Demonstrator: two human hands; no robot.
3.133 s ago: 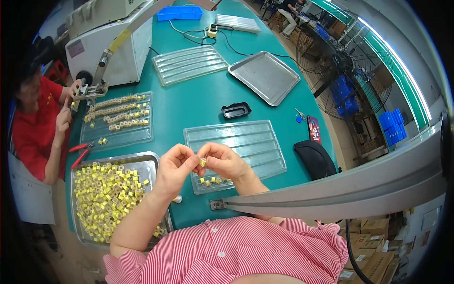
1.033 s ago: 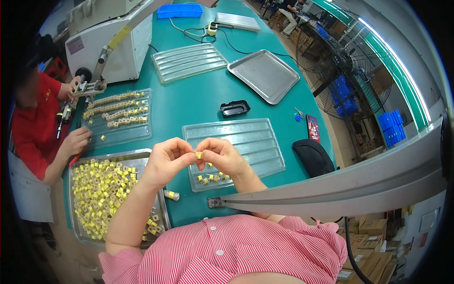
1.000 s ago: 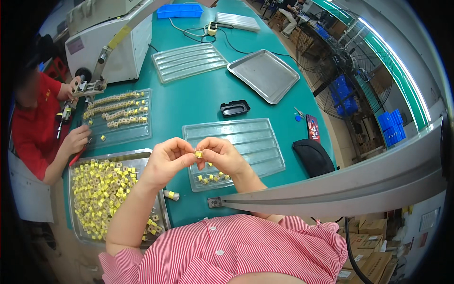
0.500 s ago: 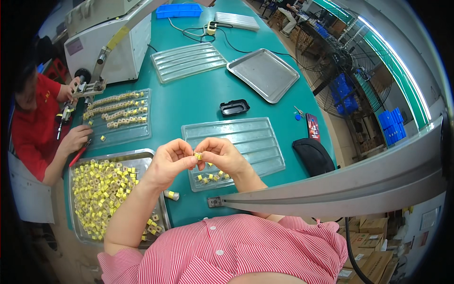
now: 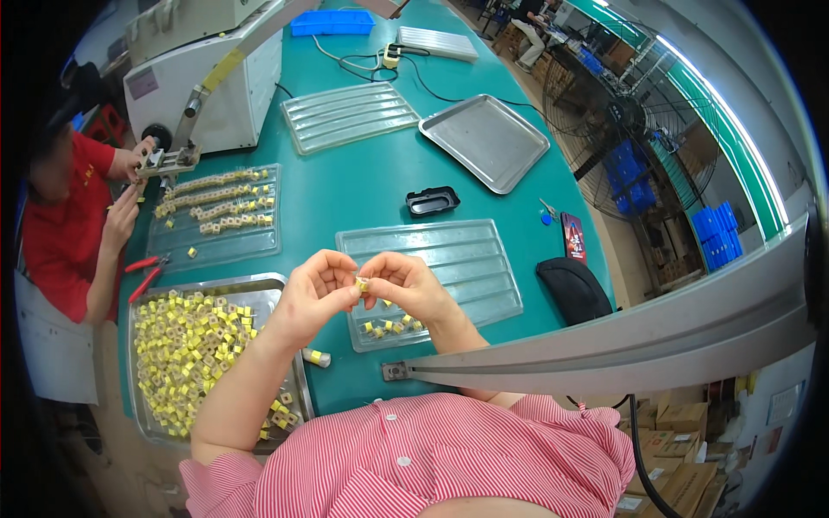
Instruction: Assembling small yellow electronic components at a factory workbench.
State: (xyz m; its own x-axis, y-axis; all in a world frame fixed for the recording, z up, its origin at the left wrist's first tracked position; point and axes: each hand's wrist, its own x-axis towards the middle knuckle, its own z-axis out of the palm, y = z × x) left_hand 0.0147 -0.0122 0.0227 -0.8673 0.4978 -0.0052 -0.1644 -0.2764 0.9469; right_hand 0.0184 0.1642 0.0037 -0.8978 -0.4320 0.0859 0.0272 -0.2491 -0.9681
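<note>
The left hand (image 5: 318, 298) and right hand (image 5: 406, 283) partly hid a yellow part (image 5: 363, 283), its details too small to tell. The upper edge cropped the far-left machine (image 5: 233, 108).

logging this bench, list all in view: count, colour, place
table: one, green, centre
small blocks: many, yellow and tan, mostly heaped lower left
held block: one, yellow, centre
metal trays: two, silver, lower left, upper right
ribbed trays: at least three, clear, front, left, back
bin: one, blue, far end
machine: one, white, upper left
container: one, black, centre
pouch: one, black, table's right
slab: one, red and black, above pouch
keys: one bunch, blue tag, above slab
pliers: one, red, above heap
fan: one, dark, right
cartons: several, brown, lower right
beam: one, grey, right
co-worker: one, red top, left
left hand: one, bare, on held block
right hand: one, bare, on held block
</note>
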